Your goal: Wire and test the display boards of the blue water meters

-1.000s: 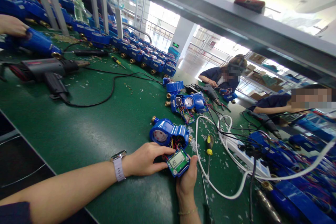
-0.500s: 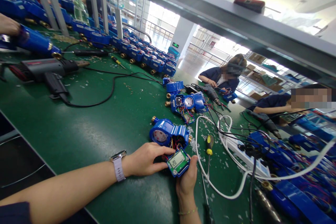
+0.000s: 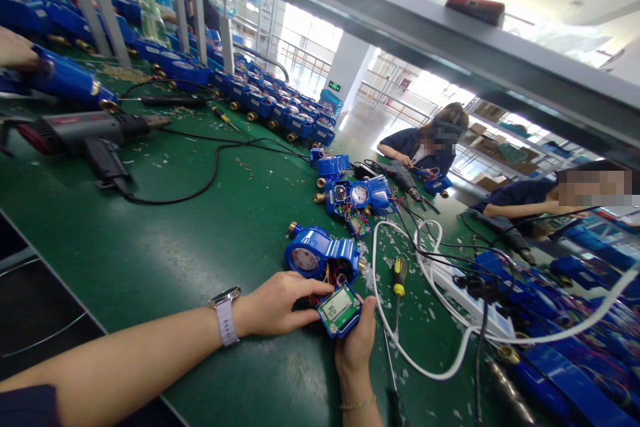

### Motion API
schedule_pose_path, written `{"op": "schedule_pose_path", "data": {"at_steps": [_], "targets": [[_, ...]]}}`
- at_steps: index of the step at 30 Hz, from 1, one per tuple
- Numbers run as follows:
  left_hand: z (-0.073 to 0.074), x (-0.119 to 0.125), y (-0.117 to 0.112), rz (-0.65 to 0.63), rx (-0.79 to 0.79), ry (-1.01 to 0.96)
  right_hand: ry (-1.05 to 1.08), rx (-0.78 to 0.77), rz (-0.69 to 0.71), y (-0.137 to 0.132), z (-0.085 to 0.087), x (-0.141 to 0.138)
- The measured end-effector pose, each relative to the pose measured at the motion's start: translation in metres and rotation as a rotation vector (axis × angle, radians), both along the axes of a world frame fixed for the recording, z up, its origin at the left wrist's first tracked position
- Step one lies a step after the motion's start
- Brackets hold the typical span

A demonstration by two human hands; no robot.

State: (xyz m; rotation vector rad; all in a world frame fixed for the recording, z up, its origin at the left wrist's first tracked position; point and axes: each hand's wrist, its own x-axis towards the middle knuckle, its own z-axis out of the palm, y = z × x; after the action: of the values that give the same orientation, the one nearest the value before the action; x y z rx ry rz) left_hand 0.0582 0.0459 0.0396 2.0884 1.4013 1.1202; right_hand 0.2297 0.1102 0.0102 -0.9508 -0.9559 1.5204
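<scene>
A blue water meter [image 3: 320, 255] lies opened on the green bench, coloured wires running from it to a small LCD display module [image 3: 339, 309] showing digits. My left hand [image 3: 277, 303], with a watch on its wrist, pinches the module's left edge. From below, my right hand [image 3: 356, 341] cups the same module, thumb against its right side. Both hands are closed on it.
A yellow-handled screwdriver [image 3: 399, 275] and a white cable [image 3: 425, 347] lie right of my hands. A second opened meter [image 3: 356, 199] sits beyond. A heat gun [image 3: 85, 133] with black cord lies far left. Rows of blue meters [image 3: 270, 107] line the back. Other people work at the far side.
My hands and the module have stayed in place. The display digits changed. A person in the far background moved to the right.
</scene>
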Motion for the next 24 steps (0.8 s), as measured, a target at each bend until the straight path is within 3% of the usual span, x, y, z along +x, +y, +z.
{"op": "schedule_pose_path", "data": {"at_steps": [24], "targets": [[0.0026,0.0002,-0.0001,-0.008,0.003,0.008,-0.046,0.025,-0.006,-0.0006,0.0009,0.0001]]}}
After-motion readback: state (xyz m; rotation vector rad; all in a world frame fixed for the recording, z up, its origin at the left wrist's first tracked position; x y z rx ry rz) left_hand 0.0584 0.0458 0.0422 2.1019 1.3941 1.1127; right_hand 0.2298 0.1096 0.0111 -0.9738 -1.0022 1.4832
